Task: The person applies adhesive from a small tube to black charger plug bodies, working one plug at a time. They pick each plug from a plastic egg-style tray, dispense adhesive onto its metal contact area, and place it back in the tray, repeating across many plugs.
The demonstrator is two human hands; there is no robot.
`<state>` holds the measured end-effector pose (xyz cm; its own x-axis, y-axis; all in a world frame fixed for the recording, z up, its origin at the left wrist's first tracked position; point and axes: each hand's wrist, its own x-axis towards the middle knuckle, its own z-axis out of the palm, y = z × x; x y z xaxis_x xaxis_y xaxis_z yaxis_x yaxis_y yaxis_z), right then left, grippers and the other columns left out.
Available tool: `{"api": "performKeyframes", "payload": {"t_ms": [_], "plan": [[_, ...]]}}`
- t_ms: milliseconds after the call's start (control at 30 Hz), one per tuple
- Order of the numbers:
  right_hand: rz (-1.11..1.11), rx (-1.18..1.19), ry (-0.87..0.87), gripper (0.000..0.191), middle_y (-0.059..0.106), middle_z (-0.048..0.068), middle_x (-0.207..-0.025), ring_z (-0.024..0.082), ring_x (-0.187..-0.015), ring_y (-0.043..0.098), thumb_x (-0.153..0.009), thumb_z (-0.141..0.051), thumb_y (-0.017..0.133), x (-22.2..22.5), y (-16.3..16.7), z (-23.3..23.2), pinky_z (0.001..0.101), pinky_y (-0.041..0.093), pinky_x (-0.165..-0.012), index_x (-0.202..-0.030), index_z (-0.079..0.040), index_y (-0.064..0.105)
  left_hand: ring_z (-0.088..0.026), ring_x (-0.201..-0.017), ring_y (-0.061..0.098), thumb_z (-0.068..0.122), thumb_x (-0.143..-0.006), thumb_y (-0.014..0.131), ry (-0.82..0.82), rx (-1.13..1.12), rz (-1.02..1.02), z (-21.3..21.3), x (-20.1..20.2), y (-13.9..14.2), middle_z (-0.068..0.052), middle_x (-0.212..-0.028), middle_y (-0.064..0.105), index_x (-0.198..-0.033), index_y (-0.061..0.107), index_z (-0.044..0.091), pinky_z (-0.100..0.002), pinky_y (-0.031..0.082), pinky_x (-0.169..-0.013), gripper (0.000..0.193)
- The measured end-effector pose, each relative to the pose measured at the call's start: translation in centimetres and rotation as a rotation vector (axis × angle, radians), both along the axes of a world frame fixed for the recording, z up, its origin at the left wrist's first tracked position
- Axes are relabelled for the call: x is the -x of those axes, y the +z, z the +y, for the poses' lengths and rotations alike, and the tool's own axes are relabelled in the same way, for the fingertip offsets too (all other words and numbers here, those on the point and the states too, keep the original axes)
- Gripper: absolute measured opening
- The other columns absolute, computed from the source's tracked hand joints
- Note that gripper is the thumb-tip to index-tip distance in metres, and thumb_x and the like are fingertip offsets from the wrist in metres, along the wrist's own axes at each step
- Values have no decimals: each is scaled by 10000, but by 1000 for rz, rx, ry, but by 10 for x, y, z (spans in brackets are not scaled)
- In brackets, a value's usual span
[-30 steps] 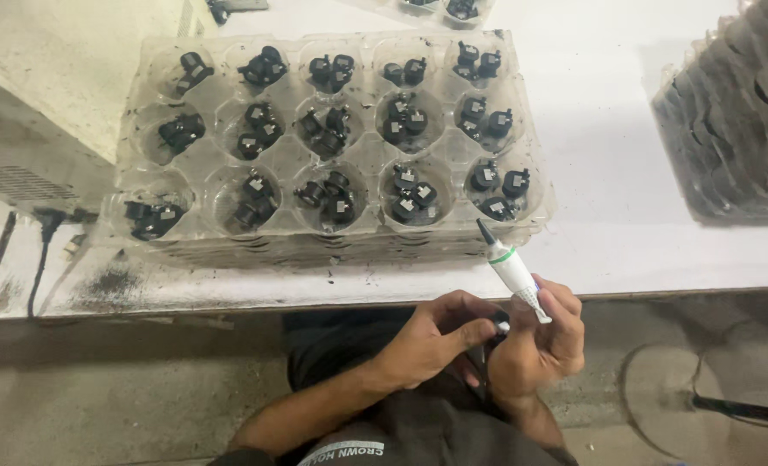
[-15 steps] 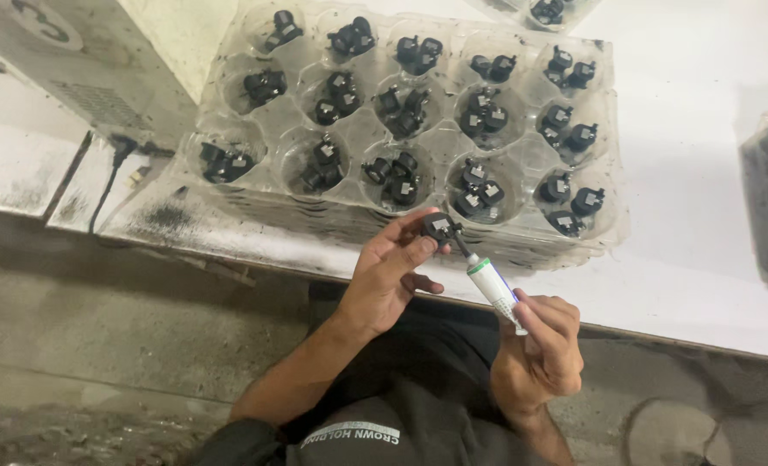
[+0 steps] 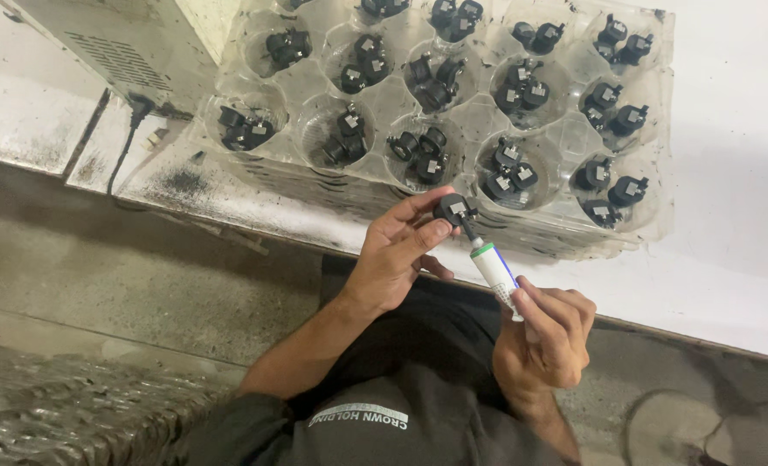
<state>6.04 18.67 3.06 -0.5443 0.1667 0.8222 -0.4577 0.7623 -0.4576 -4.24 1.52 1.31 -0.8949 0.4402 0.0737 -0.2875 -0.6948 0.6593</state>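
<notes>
Cable [image 3: 129, 142]: 1 black cord, far left, runs down from the grey box [image 3: 99, 43] over the table edge.
Tray [image 3: 565, 246]: clear plastic, round cups in rows, sits on a stack of same trays on the white table [image 3: 729, 259]. Approx 14 cups in view, top row cut off by frame.
Parts in tray [image 3: 246, 131]: small black pieces w/ light square tags, mostly 2 per cup; nearest row L to R: 2, 2, 3, 3, 2 + 2 at the right end. Exact total can't tell, top cups cropped.
Left hand [image 3: 392, 259]: closed on 1 black part, thumb below, fingers curled over it, palm toward the camera.
Held part [image 3: 451, 209]: round black body, small pale square patch on its face, same kind as those in the cups. Sits just in front of the tray's near edge, above the lap, between both hands.
Applicator [image 3: 493, 263]: 1 slim white tube, green band near the dark nozzle, blue edge along one side. Tilted, nozzle up-left, tip touching the held part.
Right hand [image 3: 543, 336]: wrapped round the tube's lower end, fingers folded tight, thumb hidden.
Right side: grey shape at frame edge, too cropped to tell.
</notes>
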Motion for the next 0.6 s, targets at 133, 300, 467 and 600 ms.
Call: {"api": "performKeyframes", "payload": {"t_ms": [133, 300, 467, 600], "plan": [[-34, 16, -8, 428, 745, 115, -1085, 236, -929, 600, -731, 161, 837, -1, -1, 2, 348, 482, -820, -1084, -45, 711, -137, -1098, 661, 71, -1019, 682, 9, 17, 5, 0, 2, -4, -64, -1201, 681, -1487, 536, 18, -305, 658, -649, 493], [-36, 47, 28, 405, 750, 109, -1089, 222, -941, 607, -771, 145, 858, -1, -4, 4, 342, 455, -799, -1093, -49, 706, -144, -1100, 674, 69, -1012, 686, 0, 38, -9, -1, 2, -6, -77, -1183, 692, -1483, 539, 16, -303, 658, -631, 496], [-35, 48, 33, 403, 751, 109, -1070, 216, -919, 594, -754, 157, 828, -1, -6, 5, 342, 440, -793, -1076, -55, 709, -146, -1093, 672, 74, -1007, 687, 4, 26, -26, -1, 1, -6, -75, -1188, 690, -1482, 540, 20, -300, 659, -625, 500], [-36, 48, 39, 405, 756, 105, -1067, 209, -908, 589, -757, 186, 767, 0, -8, 7, 336, 434, -776, -1075, -59, 716, -143, -1091, 666, 67, -1001, 689, 18, 22, -36, 0, 0, -6, -72, -1191, 685, -1474, 547, 22, -302, 662, -629, 496]]}}
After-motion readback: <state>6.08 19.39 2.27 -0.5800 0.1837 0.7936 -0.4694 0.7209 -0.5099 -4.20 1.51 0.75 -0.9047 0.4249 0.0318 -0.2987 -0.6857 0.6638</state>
